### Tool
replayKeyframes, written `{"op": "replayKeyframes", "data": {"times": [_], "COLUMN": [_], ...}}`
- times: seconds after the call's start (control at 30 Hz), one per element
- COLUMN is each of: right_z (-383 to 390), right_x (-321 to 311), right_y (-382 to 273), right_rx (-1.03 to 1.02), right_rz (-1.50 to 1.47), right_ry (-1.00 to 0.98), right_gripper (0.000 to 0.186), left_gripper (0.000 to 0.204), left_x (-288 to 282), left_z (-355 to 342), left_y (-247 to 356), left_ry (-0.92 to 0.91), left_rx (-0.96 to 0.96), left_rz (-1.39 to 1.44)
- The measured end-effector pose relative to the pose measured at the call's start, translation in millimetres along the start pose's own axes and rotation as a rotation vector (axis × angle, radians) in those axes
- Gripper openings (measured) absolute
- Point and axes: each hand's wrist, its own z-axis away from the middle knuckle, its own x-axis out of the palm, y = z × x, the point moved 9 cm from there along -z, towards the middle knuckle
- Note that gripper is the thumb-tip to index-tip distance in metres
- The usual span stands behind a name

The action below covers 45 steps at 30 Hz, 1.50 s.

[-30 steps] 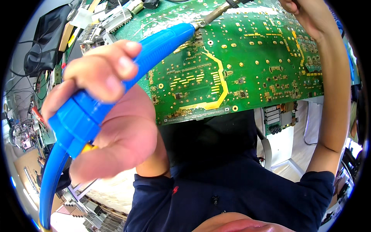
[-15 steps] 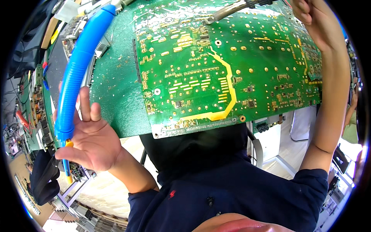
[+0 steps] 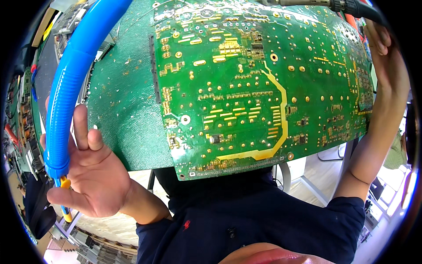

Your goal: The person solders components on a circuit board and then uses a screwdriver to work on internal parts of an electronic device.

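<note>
A blue desoldering pump (image 3: 66,88) with a ribbed barrel and a yellow button stands tilted in my left hand (image 3: 99,178). My thumb lies by its plunger end and the fingers curl behind the barrel; its far end runs out of the top. At the upper right, my right hand (image 3: 382,44) has its fingers curled at the dark handle of a soldering iron (image 3: 336,4), partly hidden. The iron's metal shaft reaches left over the far edge of a large green circuit board (image 3: 246,101), its tip blurred. The board lies flat with a bright gold trace and many solder points.
A green textured mat (image 3: 127,110) with small crumbs lies under the board. Grey metal parts (image 3: 72,22) stand at the far left, beside other boards and cables. The board's near edge overhangs my lap.
The board sits lower and further right in view. My left hand and the pump have shifted left and down. My right hand and the soldering iron have moved right.
</note>
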Motion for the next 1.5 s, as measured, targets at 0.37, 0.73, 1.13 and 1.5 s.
{"op": "replayKeyframes", "data": {"times": [0.37, 0.73, 1.13, 1.5], "right_z": [5.3, 2.0, -5.7, -13.2], "right_x": [13.1, 14.0, 13.0, -5.1], "right_y": [-3.9, 8.3, -2.4, 6.4], "right_rx": [-0.157, -0.047, -0.075, -0.114], "right_rz": [-0.014, 0.013, -0.046, 0.166], "right_ry": [-0.439, -0.273, -0.292, -0.044], "right_gripper": [0.035, 0.041, 0.041, 0.045], "left_gripper": [0.074, 0.070, 0.063, 0.044], "left_x": [-6.7, -19.3, -9.0, 4.3], "left_z": [5.9, 4.6, 5.2, -0.8], "left_y": [4.2, 10.7, 9.4, 3.7], "left_ry": [-0.061, -0.060, 0.080, 0.242], "left_rx": [-0.054, -0.007, 0.100, 0.194], "left_rz": [-0.054, -0.180, -0.379, -0.677]}}
